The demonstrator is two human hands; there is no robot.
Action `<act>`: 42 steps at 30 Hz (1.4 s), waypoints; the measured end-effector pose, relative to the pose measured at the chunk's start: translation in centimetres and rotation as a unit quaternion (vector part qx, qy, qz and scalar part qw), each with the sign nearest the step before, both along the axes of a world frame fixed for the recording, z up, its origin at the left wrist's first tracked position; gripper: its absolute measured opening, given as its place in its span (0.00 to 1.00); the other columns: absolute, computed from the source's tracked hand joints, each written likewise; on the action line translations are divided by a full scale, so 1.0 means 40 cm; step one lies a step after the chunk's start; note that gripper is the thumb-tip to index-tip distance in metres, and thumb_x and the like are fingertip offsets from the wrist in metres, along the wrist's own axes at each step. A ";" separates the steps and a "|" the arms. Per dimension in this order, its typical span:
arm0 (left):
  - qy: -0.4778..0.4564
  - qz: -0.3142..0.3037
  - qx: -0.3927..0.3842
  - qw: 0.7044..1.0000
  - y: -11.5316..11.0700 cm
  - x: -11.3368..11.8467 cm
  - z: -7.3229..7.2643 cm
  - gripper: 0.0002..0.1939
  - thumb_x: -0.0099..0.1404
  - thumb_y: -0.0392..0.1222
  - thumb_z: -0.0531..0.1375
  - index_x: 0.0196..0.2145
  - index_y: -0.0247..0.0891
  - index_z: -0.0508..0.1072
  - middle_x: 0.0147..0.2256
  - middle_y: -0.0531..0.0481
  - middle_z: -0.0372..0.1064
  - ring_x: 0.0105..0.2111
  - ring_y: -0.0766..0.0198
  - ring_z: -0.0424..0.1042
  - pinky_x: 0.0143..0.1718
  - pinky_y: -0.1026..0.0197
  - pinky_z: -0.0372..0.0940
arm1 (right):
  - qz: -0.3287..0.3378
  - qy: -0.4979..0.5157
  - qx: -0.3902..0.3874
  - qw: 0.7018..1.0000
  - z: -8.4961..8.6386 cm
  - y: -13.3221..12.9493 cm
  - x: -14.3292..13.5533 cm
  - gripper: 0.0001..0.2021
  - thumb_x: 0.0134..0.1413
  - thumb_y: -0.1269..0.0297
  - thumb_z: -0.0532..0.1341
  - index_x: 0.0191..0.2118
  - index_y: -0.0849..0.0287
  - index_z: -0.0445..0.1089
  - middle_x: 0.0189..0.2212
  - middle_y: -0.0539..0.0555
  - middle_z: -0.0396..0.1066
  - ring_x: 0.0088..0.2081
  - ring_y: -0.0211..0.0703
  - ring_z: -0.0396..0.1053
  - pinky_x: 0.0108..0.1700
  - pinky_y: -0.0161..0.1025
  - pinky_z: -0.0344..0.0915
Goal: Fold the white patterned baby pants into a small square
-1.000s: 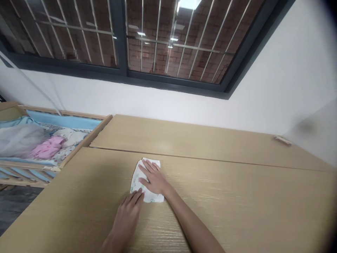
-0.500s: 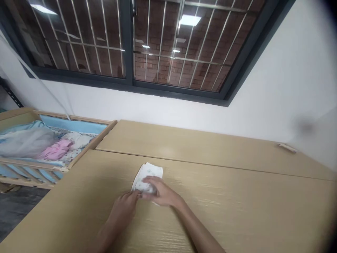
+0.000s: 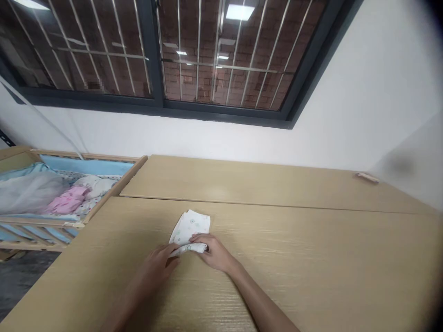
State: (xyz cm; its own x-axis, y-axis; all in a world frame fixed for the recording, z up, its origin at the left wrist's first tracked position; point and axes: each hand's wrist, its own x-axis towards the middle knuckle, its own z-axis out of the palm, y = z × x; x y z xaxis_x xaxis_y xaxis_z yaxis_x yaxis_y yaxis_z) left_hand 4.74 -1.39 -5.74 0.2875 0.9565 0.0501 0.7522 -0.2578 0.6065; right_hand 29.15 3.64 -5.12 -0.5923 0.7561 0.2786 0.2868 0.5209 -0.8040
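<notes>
A small white cloth [image 3: 191, 225] with a faint greenish print lies on the wooden table [image 3: 294, 258]. Its near edge is turned up in a narrow fold. My left hand [image 3: 159, 263] grips the left end of that fold between thumb and fingers. At the right end, my right hand [image 3: 213, 251] pinches the fold, fingers on top and thumb beneath. The far part of the cloth rests flat on the tabletop. Parts of the fingertips are hidden by the fabric.
To the left stands a wooden crib [image 3: 133, 173] with blue padding, a pink cloth [image 3: 71, 199] and pale bedding inside. Behind the table is a white wall under a barred window [image 3: 221, 60]. A small pale object [image 3: 367, 177] lies at the back right corner.
The near edge of the cloth is now lifted and folded over. My hands have moved apart, to either end of the fold. The view has shifted slightly.
</notes>
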 end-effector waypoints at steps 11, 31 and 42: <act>-0.042 -0.032 0.022 0.998 -0.004 -0.005 -0.001 0.17 0.69 0.39 0.53 0.49 0.44 0.78 0.51 0.45 0.75 0.52 0.53 0.73 0.54 0.51 0.69 | 0.002 0.009 0.000 1.000 -0.004 -0.004 0.008 0.11 0.60 0.65 0.64 0.48 0.54 0.79 0.50 0.57 0.78 0.55 0.49 0.74 0.60 0.49 0.67; -0.125 0.055 -0.063 0.989 0.029 0.006 0.071 0.21 0.64 0.58 0.61 0.46 0.42 0.76 0.47 0.45 0.78 0.47 0.49 0.76 0.49 0.50 0.70 | -0.167 0.094 -0.079 0.978 0.029 -0.014 0.026 0.14 0.67 0.52 0.59 0.46 0.56 0.76 0.38 0.52 0.78 0.36 0.43 0.74 0.37 0.37 0.69; -0.044 0.162 -0.023 0.986 0.084 0.072 -0.017 0.21 0.66 0.60 0.56 0.30 0.39 0.69 0.28 0.49 0.69 0.30 0.55 0.70 0.31 0.56 0.62 | -0.232 0.079 -0.072 0.967 -0.014 0.009 0.044 0.25 0.64 0.60 0.59 0.63 0.58 0.56 0.36 0.52 0.70 0.34 0.43 0.69 0.39 0.41 0.67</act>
